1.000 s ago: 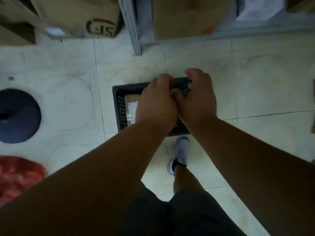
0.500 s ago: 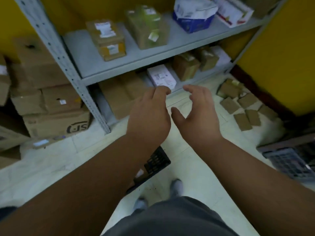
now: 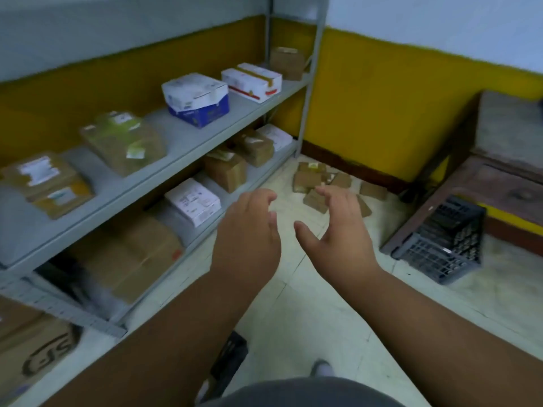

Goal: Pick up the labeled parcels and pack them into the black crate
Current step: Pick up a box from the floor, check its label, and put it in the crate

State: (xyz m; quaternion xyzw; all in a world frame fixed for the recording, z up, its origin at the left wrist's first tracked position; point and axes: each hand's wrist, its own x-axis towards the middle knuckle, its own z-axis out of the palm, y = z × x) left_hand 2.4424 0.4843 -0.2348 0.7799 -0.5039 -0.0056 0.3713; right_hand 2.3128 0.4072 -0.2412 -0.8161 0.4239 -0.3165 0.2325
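Both hands, left hand (image 3: 246, 233) and right hand (image 3: 338, 230), reach forward released, grasping nothing. Labeled parcels (image 3: 192, 202) remain on the shelf (image 3: 182, 160); packing looks unfinished.

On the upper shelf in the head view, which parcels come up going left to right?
Brown labeled parcel → green-taped parcel → blue-and-white box → white box with red stripe → brown box.

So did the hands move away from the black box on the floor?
Yes. The left hand and right hand were over the black crate; now they reach forward past it, empty.
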